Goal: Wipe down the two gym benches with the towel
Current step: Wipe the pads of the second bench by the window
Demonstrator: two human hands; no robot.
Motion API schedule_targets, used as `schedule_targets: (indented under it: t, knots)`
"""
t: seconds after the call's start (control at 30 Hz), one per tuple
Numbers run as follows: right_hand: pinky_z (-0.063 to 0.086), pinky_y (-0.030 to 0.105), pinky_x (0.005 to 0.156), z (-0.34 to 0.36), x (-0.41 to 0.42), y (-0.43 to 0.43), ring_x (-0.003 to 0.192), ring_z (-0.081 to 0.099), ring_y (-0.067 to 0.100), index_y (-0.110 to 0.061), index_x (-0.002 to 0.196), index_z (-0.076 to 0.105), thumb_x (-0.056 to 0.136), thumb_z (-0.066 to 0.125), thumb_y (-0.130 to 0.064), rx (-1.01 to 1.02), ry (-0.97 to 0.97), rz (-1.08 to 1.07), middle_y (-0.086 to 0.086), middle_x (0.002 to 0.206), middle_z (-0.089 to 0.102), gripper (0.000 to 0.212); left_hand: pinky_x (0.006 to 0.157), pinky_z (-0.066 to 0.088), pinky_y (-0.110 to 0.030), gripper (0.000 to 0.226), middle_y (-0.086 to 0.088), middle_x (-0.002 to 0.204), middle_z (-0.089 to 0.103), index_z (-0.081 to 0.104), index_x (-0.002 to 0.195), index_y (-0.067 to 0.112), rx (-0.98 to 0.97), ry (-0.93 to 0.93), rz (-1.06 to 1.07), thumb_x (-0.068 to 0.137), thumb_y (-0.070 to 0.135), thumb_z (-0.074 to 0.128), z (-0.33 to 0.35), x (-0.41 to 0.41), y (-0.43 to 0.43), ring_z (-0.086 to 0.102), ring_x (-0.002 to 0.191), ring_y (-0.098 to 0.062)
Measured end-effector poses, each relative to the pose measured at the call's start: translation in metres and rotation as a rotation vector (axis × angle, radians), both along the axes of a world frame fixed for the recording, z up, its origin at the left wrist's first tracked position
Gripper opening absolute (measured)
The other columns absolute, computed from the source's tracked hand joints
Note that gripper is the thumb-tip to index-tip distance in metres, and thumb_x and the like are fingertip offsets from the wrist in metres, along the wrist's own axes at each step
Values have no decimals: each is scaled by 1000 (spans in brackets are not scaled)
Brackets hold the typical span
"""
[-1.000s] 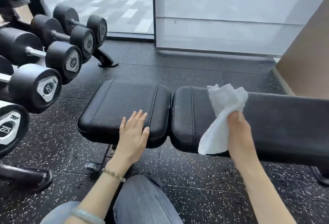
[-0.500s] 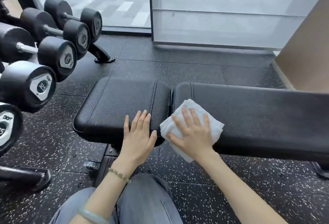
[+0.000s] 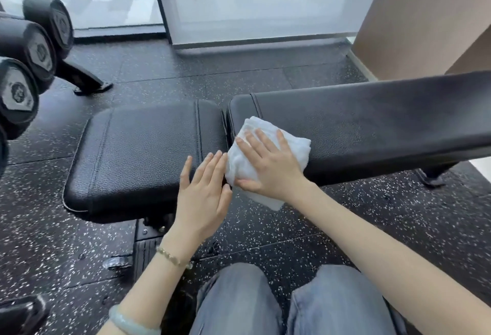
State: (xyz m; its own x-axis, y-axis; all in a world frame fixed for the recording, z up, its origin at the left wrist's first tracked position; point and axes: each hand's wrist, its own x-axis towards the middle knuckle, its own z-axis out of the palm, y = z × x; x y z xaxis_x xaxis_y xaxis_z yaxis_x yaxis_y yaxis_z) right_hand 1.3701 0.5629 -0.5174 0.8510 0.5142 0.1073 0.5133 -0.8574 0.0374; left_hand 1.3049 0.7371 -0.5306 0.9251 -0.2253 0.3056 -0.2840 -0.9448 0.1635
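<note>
The white towel point(image 3: 300, 150) is laid folded on the left end of the long back pad point(image 3: 372, 127), just beside the gap to the seat pad point(image 3: 143, 154), with one corner hung over the near edge. It is pressed flat under the right hand point(image 3: 271, 167), whose fingers point(image 3: 259, 146) are spread straight across it; cloth is seen beyond the fingertips. The left hand point(image 3: 202, 196) is rested on the seat pad's near right corner, its fingers point(image 3: 210, 167) held straight and close together, almost touching the towel's left edge.
</note>
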Motion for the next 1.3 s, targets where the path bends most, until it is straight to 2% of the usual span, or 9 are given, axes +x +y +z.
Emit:
schedule_targets:
  t: [0.1,0.27,0.6,0.77,0.87,0.93,1.07,1.2,1.3]
  knots:
    - [34,62,101,0,0,0,127,48,29,-17,136,49,73,41,-70,38,-30,7,10,137,53,83,114,11,-48,57,-8,143,45,43,139,6,17,-5,9,88,29,30,-2,0,0,41,133,-23]
    - [31,60,103,-5,1,-2,128,47,28,-28,138,45,74,43,-68,115,-106,11,7,138,52,75,116,10,-46,57,-7,142,47,44,139,7,-1,-17,26,88,29,30,-4,1,-2,40,134,-22]
    - [32,63,99,-10,0,0,124,51,29,-26,126,59,76,37,-65,171,-169,1,9,134,56,67,116,10,-47,56,-7,139,50,46,135,8,47,-73,69,84,28,34,-4,1,-8,42,132,-22]
    - [24,63,104,-12,2,-1,130,44,29,-27,132,54,77,28,-65,150,-104,5,9,142,47,71,116,8,-46,55,-4,136,54,51,129,12,27,-99,108,79,26,34,-4,1,-11,46,129,-19]
    - [11,60,110,-10,4,-2,141,27,26,-31,141,40,81,24,-67,129,-127,11,6,153,30,72,117,4,-44,57,-2,136,53,50,130,14,20,-105,125,78,27,32,-2,2,-12,45,129,-17]
    - [9,58,111,-11,5,-3,142,21,24,-31,143,35,82,23,-68,134,-156,23,5,155,25,72,117,3,-42,57,-2,135,54,51,130,15,11,-133,146,79,27,30,-3,3,-13,45,129,-15]
    - [20,59,107,-16,5,-3,136,36,29,-25,138,45,76,12,-64,140,-248,33,9,147,40,80,116,2,-40,55,-1,131,58,54,126,15,-21,-233,188,79,24,28,-11,5,-18,49,125,-16]
    - [38,59,95,-34,0,-2,116,54,36,-16,125,58,83,32,-57,198,-435,38,18,128,58,64,115,0,-38,55,0,130,59,56,125,17,-83,-308,267,81,26,23,-20,4,-28,50,124,-16]
    - [40,57,92,-48,-4,-5,111,56,38,-15,125,57,87,42,-54,235,-599,36,19,124,59,57,116,1,-41,54,1,128,60,57,124,18,-106,-368,302,81,27,24,-29,5,-34,50,122,-15]
